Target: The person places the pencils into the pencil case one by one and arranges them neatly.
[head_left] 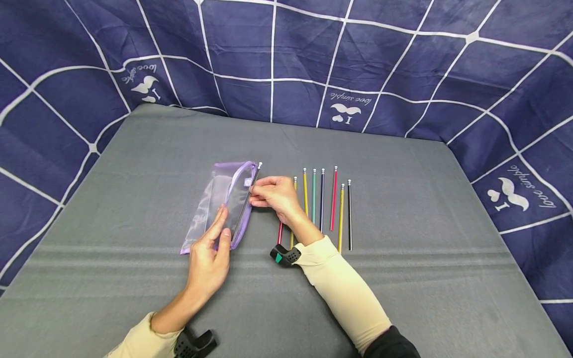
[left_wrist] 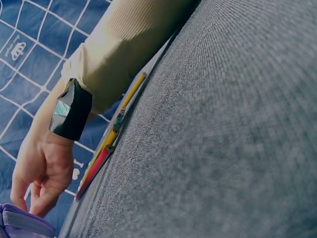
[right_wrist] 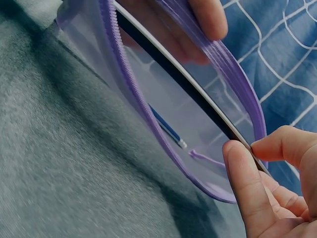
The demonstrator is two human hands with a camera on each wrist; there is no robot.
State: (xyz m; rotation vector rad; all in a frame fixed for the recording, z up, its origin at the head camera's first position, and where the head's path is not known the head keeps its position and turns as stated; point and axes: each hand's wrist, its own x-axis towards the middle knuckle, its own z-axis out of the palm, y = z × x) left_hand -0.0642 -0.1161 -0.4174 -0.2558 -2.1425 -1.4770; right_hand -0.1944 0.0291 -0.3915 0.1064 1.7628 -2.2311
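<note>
A see-through pencil pouch [head_left: 218,186] with purple zipper trim lies on the grey table, its mouth open toward the right. My left hand [head_left: 209,261] holds the near part of its upper side, thumb and fingers on either side of the purple edge in the right wrist view. With thumb and fingertips, my right hand [head_left: 275,196] pinches a black pencil [right_wrist: 183,79], which lies slanted along the open mouth. One end of it reaches past the zipper at the far side. Inside the pouch, a dark blue pencil [right_wrist: 167,126] shows near a purple zipper cord [right_wrist: 205,157].
Several pencils lie in a loose row right of the pouch, among them a red pencil [head_left: 334,199], a green pencil [head_left: 314,196] and a black pencil [head_left: 350,214]. My right forearm passes over some of them. A blue checked cloth [head_left: 241,54] hangs around the table.
</note>
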